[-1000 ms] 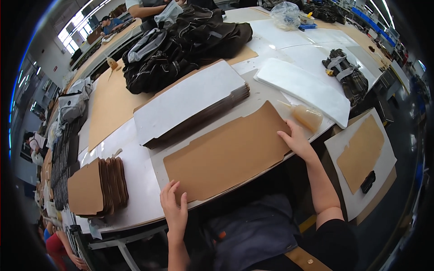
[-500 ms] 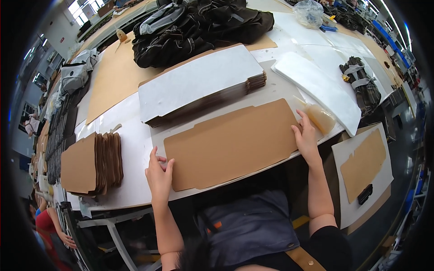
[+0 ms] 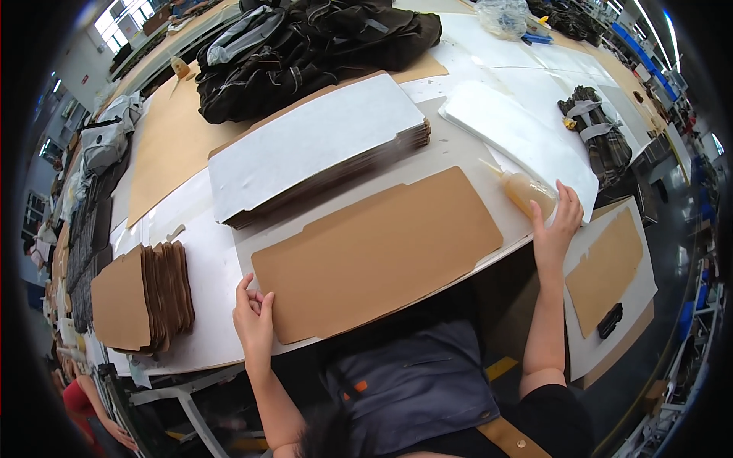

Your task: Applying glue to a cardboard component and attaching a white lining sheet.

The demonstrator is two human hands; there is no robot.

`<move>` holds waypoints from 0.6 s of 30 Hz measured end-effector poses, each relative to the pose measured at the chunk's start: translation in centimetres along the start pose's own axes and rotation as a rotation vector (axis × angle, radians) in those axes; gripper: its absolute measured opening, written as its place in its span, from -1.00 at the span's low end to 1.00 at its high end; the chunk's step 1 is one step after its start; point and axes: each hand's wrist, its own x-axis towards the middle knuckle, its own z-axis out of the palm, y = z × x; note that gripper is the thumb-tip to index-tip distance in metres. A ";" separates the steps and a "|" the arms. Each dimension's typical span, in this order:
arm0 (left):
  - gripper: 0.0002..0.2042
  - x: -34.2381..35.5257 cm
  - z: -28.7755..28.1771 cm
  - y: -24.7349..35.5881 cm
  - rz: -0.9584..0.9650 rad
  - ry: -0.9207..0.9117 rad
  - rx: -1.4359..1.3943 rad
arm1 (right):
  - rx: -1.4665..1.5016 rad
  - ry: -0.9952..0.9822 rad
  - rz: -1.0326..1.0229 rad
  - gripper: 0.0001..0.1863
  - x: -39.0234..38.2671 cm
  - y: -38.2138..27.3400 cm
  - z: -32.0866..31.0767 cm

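In front of me a brown cardboard panel (image 3: 378,256) lies flat along the table's near edge, with notches in its long sides. Beside its left end is my left hand (image 3: 253,314), thumb and fingers apart; whether the fingertips touch the board I cannot tell. Off to the right, my right hand (image 3: 556,229) is open, its thumb and fingers spread around the near end of a clear squeeze bottle (image 3: 525,193) of amber liquid. That bottle lies on its side, its pale nozzle pointing away to the left, and the hand is not closed on it.
Behind the panel sits a stack of boards with a white top (image 3: 321,145). A stack of smaller brown boards (image 3: 122,301) stands at left. White sheets (image 3: 519,137), a dark strapped bundle (image 3: 599,130) and a heap of black fabric (image 3: 313,57) lie farther back. Another person's arm (image 3: 99,408) shows at lower left.
My right hand has left the panel's right end and moved right to the bottle, opening wider. My left hand stays by the left end. The whole view has shifted slightly.
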 end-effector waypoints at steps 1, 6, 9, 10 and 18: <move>-0.53 0.1 -0.2 0.8 -0.048 -0.038 0.020 | -0.079 -0.052 0.015 -0.32 -0.6 2.0 0.3; -0.45 0.4 0.9 0.6 0.298 0.169 0.390 | 0.696 -0.250 0.359 -0.31 -1.7 5.4 3.1; -0.41 0.7 1.8 2.6 0.462 -0.001 0.488 | 0.680 -0.259 0.448 -0.32 -1.0 4.6 3.1; -0.40 0.6 2.6 3.6 0.517 -0.078 0.479 | 0.745 -0.295 0.548 -0.33 -0.6 4.1 3.0; -0.37 0.0 14.5 14.0 1.121 -0.573 0.229 | 1.394 -0.029 0.580 -0.43 0.3 0.9 0.5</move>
